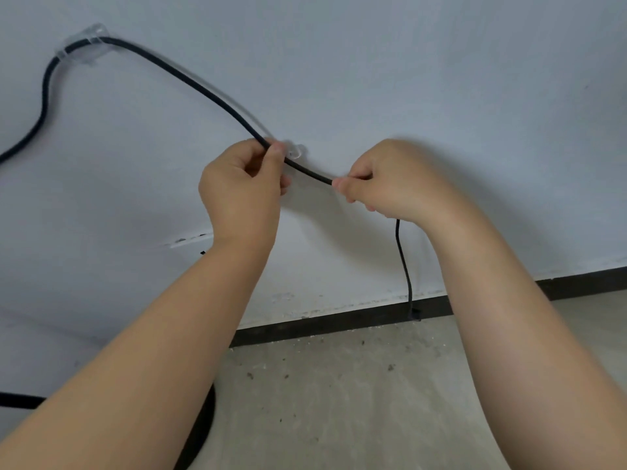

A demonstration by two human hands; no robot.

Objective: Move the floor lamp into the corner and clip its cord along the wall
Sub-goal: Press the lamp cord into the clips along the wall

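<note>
Left hand (pixel 242 184): pinches black cord (pixel 190 81) beside clear clip (pixel 294 151).
Right hand (pixel 390 179): grips cord, keeping it taut.
Technique: probably press cord squarely into clip.

The black cord (pixel 190 83) runs through a clear clip (pixel 84 45) on the wall. It sags past a second clear clip (pixel 296 151), then hangs to the floor

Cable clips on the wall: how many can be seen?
2. One clear clip at upper left already holds the black cord. A second clip sits between the two hands, just above the cord. More may be outside the view.
</note>
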